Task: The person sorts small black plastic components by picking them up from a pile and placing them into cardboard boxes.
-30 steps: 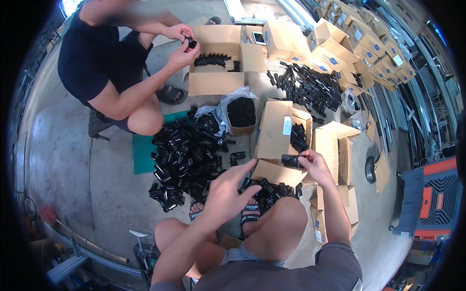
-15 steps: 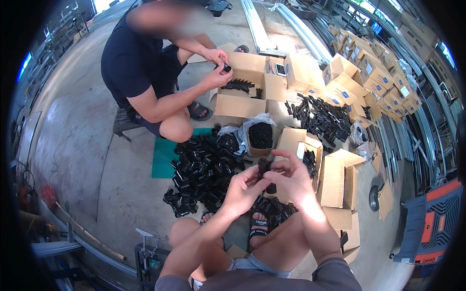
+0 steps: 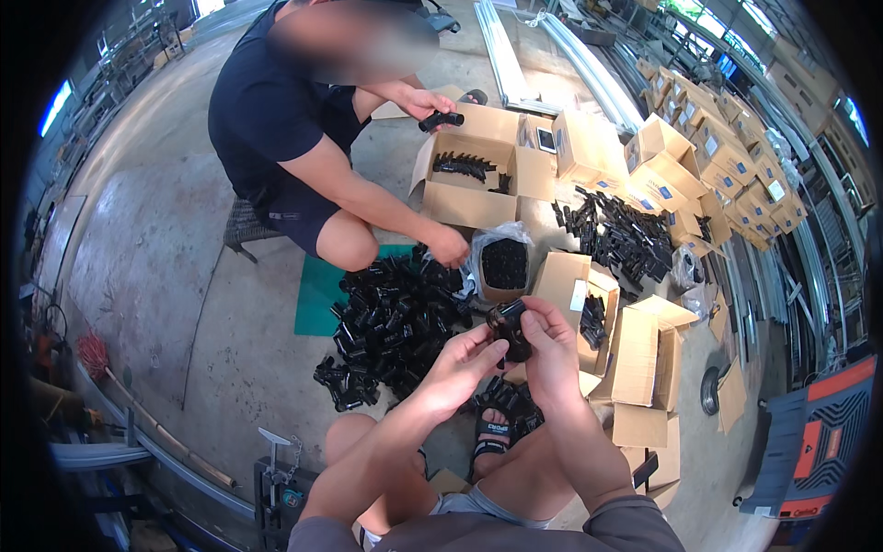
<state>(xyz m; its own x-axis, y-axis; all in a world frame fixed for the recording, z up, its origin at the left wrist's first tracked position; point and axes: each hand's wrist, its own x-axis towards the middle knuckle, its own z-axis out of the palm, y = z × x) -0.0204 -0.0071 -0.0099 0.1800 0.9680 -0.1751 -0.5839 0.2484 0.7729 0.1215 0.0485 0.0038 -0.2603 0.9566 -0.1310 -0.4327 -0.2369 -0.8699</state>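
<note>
A black tubular plastic fitting is held up between both my hands, above the floor in front of my knees. My right hand grips its right side, thumb against it. My left hand closes on its lower left side with thumb and fingertips, partly hiding it. Beyond my left hand spreads a large heap of similar black fittings, partly on a green mat. A smaller group of black fittings lies below my hands, near my sandalled foot.
Opposite, a co-worker holds a black fitting; their other hand reaches beside a plastic-lined box of small black parts. Open cartons stand at my right. Farther off are more black fittings, stacked cartons and metal profiles.
The fitting in my hands has been turned and now shows more of its side. The co-worker's hands have separated: one lifts a fitting, the other has dropped toward the bagged parts.
</note>
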